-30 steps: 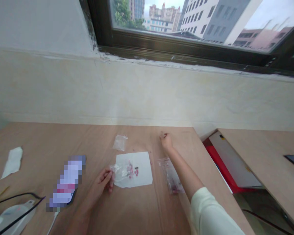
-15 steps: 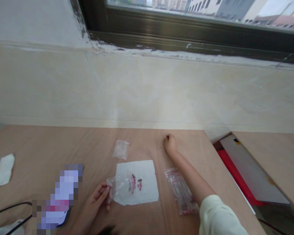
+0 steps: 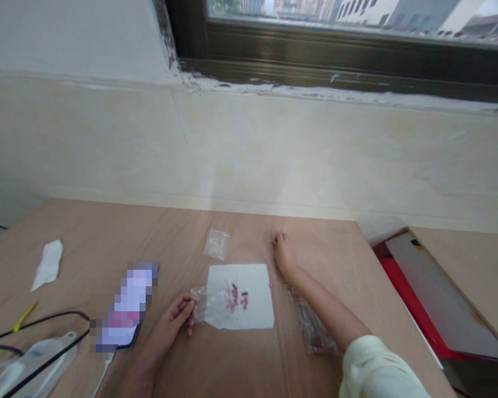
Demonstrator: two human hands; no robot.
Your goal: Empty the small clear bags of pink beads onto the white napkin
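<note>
My left hand [image 3: 179, 314], at the left edge of a white sheet of paper [image 3: 259, 276], pinches the end of a clear plastic bag [image 3: 214, 302]. The bag lies partly over the paper. Small pink pieces [image 3: 244, 301] and a couple of dark ones are clustered on the sheet, some of them at the bag's end. Beyond the sheet's far right corner, my right hand [image 3: 284, 255] rests low over the table with its fingers curled closed; whatever they hold is hidden. A larger clear bag [image 3: 313, 326] lies partly under my right forearm.
A small clear zip bag [image 3: 216, 244] lies behind the paper. Left of my hand are a phone [image 3: 128, 309] with a cable, a white power strip [image 3: 45, 365], a yellow strip [image 3: 25, 317] and a white tissue [image 3: 48, 264]. An open compartment [image 3: 435, 309] is at the right.
My right hand has moved left and nearer to the paper, its fingers still curled. My left hand keeps its hold on the bag. The whole view has shifted a little.
</note>
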